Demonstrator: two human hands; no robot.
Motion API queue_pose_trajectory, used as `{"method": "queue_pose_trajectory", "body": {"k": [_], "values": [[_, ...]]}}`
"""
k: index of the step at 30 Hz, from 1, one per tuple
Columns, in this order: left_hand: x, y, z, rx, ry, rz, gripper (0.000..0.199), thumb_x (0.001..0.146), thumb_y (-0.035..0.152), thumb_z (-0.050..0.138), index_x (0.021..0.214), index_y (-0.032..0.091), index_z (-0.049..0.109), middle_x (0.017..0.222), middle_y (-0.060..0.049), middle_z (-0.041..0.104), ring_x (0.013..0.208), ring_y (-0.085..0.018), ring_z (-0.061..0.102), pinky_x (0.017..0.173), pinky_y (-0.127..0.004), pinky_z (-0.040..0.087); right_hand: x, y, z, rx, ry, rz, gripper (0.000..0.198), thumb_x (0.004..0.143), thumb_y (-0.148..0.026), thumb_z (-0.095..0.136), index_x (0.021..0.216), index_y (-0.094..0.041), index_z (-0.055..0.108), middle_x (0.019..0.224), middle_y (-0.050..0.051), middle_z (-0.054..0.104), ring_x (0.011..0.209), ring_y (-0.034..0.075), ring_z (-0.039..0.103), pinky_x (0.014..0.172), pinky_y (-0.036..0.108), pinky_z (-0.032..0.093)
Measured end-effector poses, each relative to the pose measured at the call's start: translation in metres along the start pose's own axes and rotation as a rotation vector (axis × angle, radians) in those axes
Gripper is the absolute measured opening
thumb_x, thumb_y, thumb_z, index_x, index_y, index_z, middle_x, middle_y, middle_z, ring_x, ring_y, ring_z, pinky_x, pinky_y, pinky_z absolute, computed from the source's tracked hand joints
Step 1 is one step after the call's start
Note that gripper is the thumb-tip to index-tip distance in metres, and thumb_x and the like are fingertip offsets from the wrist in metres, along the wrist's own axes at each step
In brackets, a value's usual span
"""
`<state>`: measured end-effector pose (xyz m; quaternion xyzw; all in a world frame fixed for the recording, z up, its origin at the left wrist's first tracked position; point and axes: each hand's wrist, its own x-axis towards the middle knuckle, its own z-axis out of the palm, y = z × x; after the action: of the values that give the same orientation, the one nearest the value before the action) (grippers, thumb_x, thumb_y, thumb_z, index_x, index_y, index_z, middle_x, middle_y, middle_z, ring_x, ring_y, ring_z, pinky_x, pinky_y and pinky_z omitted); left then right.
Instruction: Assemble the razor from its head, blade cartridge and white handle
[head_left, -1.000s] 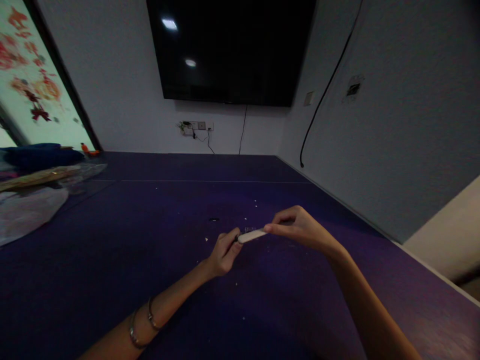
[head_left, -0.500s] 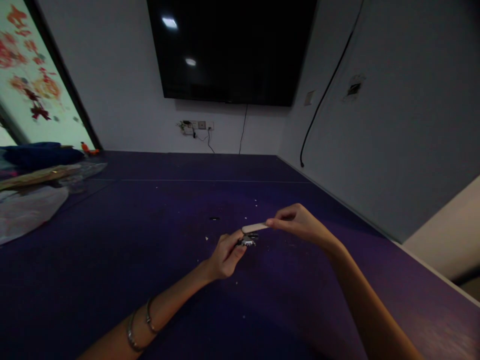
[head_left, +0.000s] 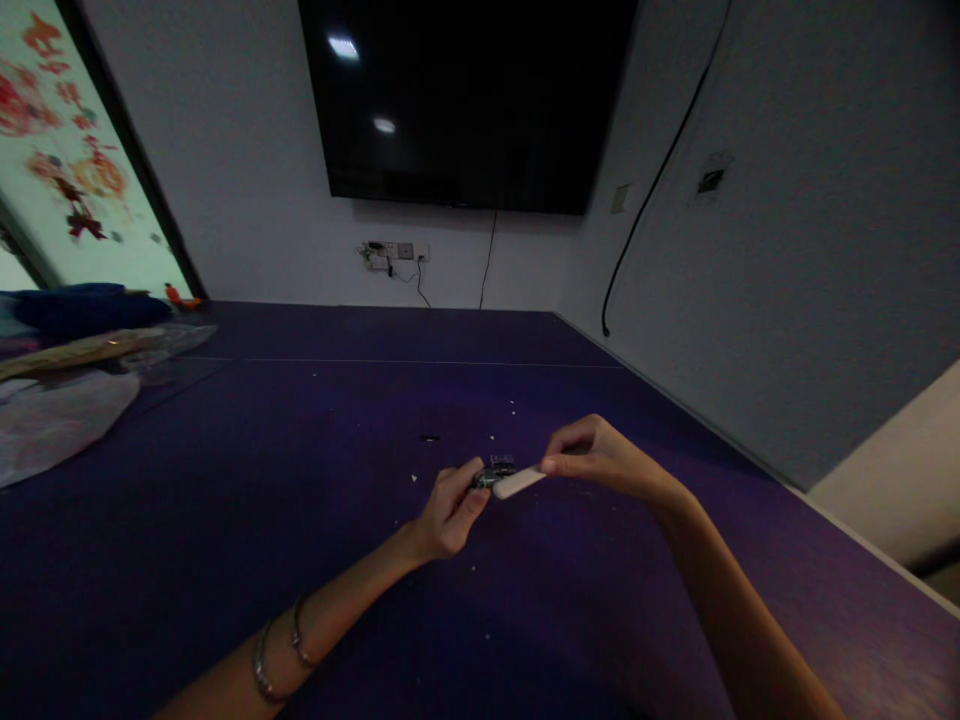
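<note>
My left hand (head_left: pixel 454 505) pinches a small dark and silvery object (head_left: pixel 501 464) between thumb and fingers; its kind is too small to make out. A clear or shiny part sticks up from its far end. In my right hand (head_left: pixel 592 458), thumb and fingertips hold the near end of a flat pale stick (head_left: pixel 519 483) with a rounded tip. The stick points left and slants down, its tip beside the front of the small object. Whether the two touch, I cannot tell. Both hands are just above the dark purple surface (head_left: pixel 300 520).
Tiny white scraps (head_left: pixel 413 478) and a small dark piece (head_left: pixel 429 438) lie on the surface. Plastic bags (head_left: pixel 67 415) and dark blue cloth (head_left: pixel 86 310) are piled at left. A black cable (head_left: pixel 652 190) hangs along the right wall; a television (head_left: pixel 472 100) is mounted ahead.
The stick's tip has moved from above the small object down to its front side, with my right hand slightly lower and to the right. The left hand has turned the small object slightly.
</note>
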<state>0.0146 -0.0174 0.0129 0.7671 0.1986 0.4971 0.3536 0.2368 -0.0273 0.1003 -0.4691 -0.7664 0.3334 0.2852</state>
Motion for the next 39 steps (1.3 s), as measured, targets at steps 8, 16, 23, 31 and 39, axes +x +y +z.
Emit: {"method": "queue_pose_trajectory", "body": {"k": [8, 16, 23, 31, 39], "values": [[-0.001, -0.012, 0.009, -0.318, 0.068, -0.099, 0.036, 0.083, 0.048, 0.05, 0.063, 0.018, 0.042, 0.052, 0.005, 0.031, 0.044, -0.007, 0.027, 0.044, -0.023, 0.021, 0.009, 0.014, -0.001, -0.068, 0.108, 0.04, 0.043, 0.072, -0.054, 0.058, 0.058, -0.014, 0.063, 0.048, -0.002, 0.045, 0.046, 0.008, 0.036, 0.045, 0.023, 0.024], [0.01, 0.005, 0.016, -1.102, -0.096, -0.515, 0.034, 0.087, 0.043, 0.043, 0.064, 0.019, 0.035, 0.047, 0.009, 0.021, 0.036, -0.004, 0.01, 0.03, -0.013, 0.011, 0.016, 0.013, 0.009, -0.021, 0.277, 0.017, 0.045, 0.072, -0.057, 0.056, 0.055, -0.015, 0.057, 0.05, -0.003, 0.041, 0.048, 0.008, 0.034, 0.046, 0.023, 0.024], [0.005, 0.015, 0.017, -1.38, -0.269, -0.704, 0.034, 0.087, 0.044, 0.041, 0.065, 0.02, 0.035, 0.046, 0.009, 0.019, 0.035, -0.004, 0.005, 0.027, -0.012, 0.012, 0.02, 0.017, 0.016, -0.033, 0.296, 0.011, 0.045, 0.07, -0.057, 0.058, 0.055, -0.015, 0.056, 0.05, -0.004, 0.038, 0.048, 0.007, 0.031, 0.045, 0.024, 0.022], [0.004, 0.013, 0.013, -1.482, -0.254, -0.741, 0.033, 0.088, 0.042, 0.04, 0.064, 0.02, 0.034, 0.045, 0.009, 0.017, 0.035, -0.004, 0.0, 0.027, -0.013, 0.008, 0.021, 0.023, 0.01, -0.039, 0.272, 0.032, 0.046, 0.07, -0.057, 0.058, 0.053, -0.015, 0.054, 0.051, -0.005, 0.036, 0.048, 0.007, 0.03, 0.046, 0.024, 0.021], [0.007, 0.014, 0.01, -1.455, -0.267, -0.695, 0.033, 0.088, 0.041, 0.04, 0.065, 0.019, 0.037, 0.046, 0.009, 0.019, 0.034, -0.003, 0.003, 0.027, -0.012, 0.011, 0.024, 0.037, 0.009, -0.071, 0.292, 0.046, 0.048, 0.069, -0.06, 0.057, 0.053, -0.015, 0.056, 0.049, -0.004, 0.038, 0.047, 0.007, 0.032, 0.045, 0.023, 0.022]]}}
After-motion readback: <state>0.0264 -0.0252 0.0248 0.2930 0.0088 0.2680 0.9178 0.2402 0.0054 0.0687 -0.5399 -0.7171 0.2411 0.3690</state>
